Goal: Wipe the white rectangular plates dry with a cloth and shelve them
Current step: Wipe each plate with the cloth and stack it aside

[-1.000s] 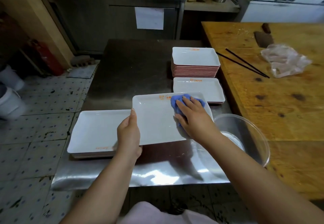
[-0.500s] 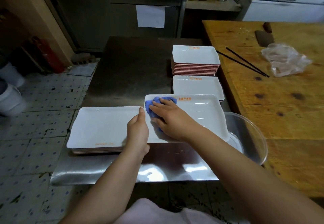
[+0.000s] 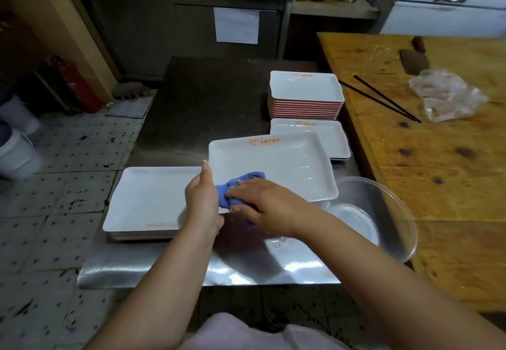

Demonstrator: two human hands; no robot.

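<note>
- Wiping has carried the blue cloth (image 3: 241, 185) from the plate's far left corner, where it was half a second ago, down to the near left corner; a second ago it was at the far right, so the pass has swept most of the face.
- Right hand (image 3: 262, 207) presses the cloth flat with fingers nearly straight, an open grip rather than a clench.
- Left hand (image 3: 202, 199) holds the white plate (image 3: 276, 169) by its left edge, thumb up along the rim, closed on it and tilting it slightly above the steel table (image 3: 213, 108).
- Streaks of wet show on the plate's right half, so I judge this one not quite dry.
- Low stack (image 3: 147, 199) sits at the table's near left, touching the held plate's edge; a tall stack (image 3: 305, 95) stands at the far right edge, with a short stack (image 3: 328, 136) just in front of it.
- Clear bowl (image 3: 383, 218) overhangs the near right corner.
- Shelving has not begun; several plates remain.
</note>
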